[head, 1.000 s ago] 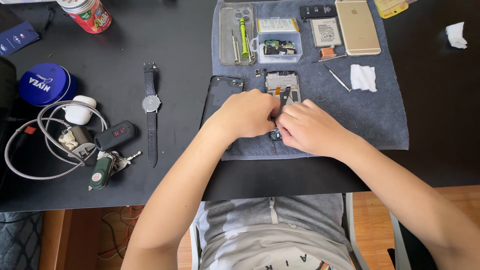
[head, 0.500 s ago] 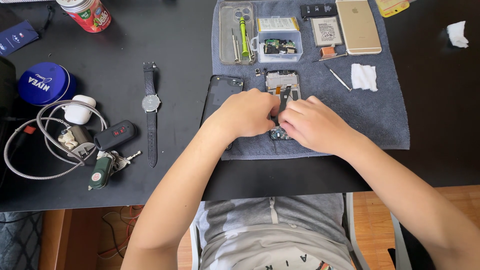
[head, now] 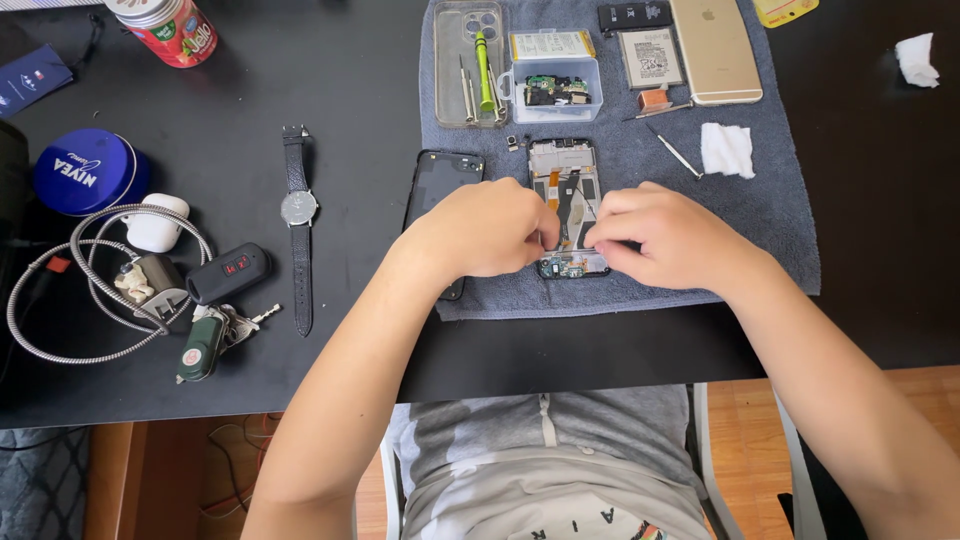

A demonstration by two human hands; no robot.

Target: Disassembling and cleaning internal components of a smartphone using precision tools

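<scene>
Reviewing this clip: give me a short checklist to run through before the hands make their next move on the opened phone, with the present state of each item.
1. Both hands at the work: left hand and right hand sit on either side of the opened phone. Ok.
2. Phone lies flat on the grey mat. Ok.
3. Which part the fingertips pinch: hidden by the fingers. Cannot tell.
4. Green screwdriver within reach, in the clear case above. Ok.
5. Small parts contained: clear parts box holds pieces, yet one tiny part lies loose on the mat. Not ok.
6. Black screen panel overhangs the mat's left edge, under the left hand. Not ok.
</scene>
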